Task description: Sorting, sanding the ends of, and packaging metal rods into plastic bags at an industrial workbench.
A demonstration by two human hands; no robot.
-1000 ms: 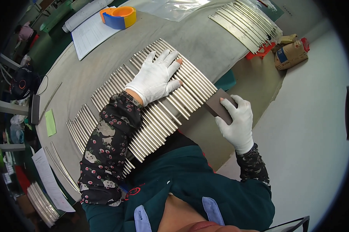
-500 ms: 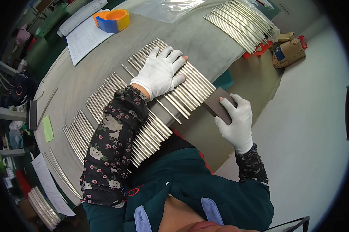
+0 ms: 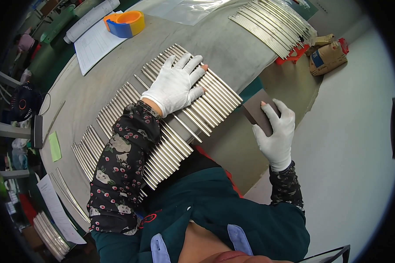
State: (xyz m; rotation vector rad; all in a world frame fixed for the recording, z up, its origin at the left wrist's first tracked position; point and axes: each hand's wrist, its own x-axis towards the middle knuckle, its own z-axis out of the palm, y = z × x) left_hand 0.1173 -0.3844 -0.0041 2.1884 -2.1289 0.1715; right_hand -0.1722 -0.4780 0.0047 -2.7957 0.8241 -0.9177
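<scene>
Metal rods [image 3: 221, 94] lie side by side in a wide row across the near part of the table, some jutting out past others. My left hand [image 3: 174, 85], in a white glove with some fingertips bare, rests flat on the rods with its fingers spread. One rod under it [image 3: 188, 128] sticks out nearer to me than those to its right. Off the table's right edge, my right hand [image 3: 277, 138], gloved the same way, grips a brown-grey sanding block [image 3: 256, 111]. The block is close to the right-hand rod ends, with a small gap between. My left sleeve covers part of the row.
A second batch of rods [image 3: 269, 26] lies at the far right. At the back left are an orange, yellow and blue tape dispenser [image 3: 134, 24] and papers [image 3: 90, 55]. Clear plastic [image 3: 184, 11] lies at the far edge. A green note [image 3: 54, 147] is at the left; a brown sack [image 3: 329, 59] stands right.
My right hand has drawn the sanding block to the right, away from the rod ends. My left hand has shifted slightly left, still flat on the rods.
</scene>
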